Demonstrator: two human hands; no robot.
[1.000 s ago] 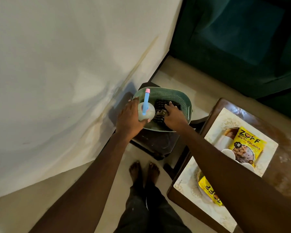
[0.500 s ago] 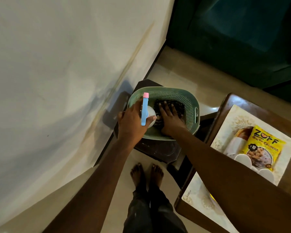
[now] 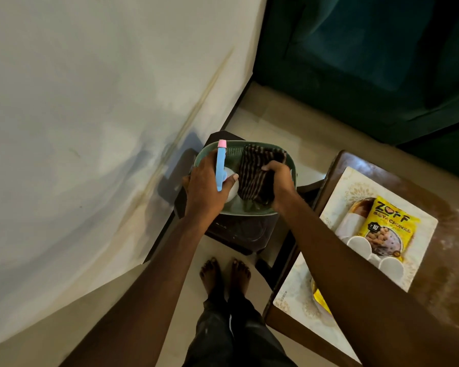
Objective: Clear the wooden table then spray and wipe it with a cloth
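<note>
My left hand (image 3: 206,185) grips a white spray bottle (image 3: 232,190) with a blue and pink nozzle, held over a green basket (image 3: 249,211). My right hand (image 3: 281,181) is closed on a dark striped cloth (image 3: 255,173), lifted partly out of the basket. The wooden table (image 3: 451,234) is at the right. On it lie white placemats (image 3: 421,260), a yellow soya chunks packet (image 3: 387,229), a brown bottle (image 3: 355,215) and white cups (image 3: 359,245). A second yellow packet (image 3: 319,298) shows under my right forearm.
The basket rests on a dark stool (image 3: 239,231) beside a white wall (image 3: 90,128). A dark green sofa (image 3: 368,62) stands at the back right. My bare feet (image 3: 224,274) are on the beige floor between stool and table.
My right hand has closed on the striped cloth and raised it out of the basket. My left hand has kept the spray bottle and lifted it slightly.
</note>
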